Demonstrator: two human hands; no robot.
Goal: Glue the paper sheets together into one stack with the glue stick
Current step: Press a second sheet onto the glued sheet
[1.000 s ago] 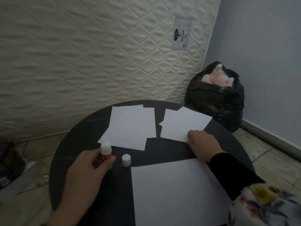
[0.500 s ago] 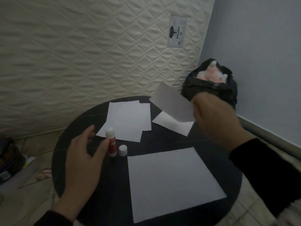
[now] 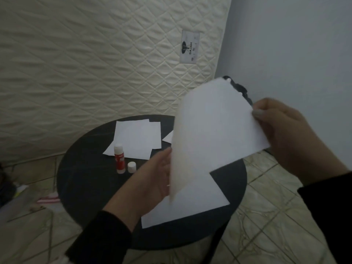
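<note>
Holding one paper sheet (image 3: pixel 215 128) above the desk (image 3: pixel 85 180)
My right hand (image 3: pixel 285 134) is pinching its edge; left hand (image 3: pixel 152 180) is touching behind, grip unclear

White paper sheets (image 3: pixel 136 139), black round table (image 3: pixel 85 180), red-and-white glue stick (image 3: pixel 119 159), cream quilted mattress (image 3: pixel 85 54).

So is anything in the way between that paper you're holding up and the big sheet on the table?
Nothing visible. The held paper hangs right above the big sheet, pinched by the right hand, with the left hand at its lower edge. The glue stick and cap stand off to the left.
</note>
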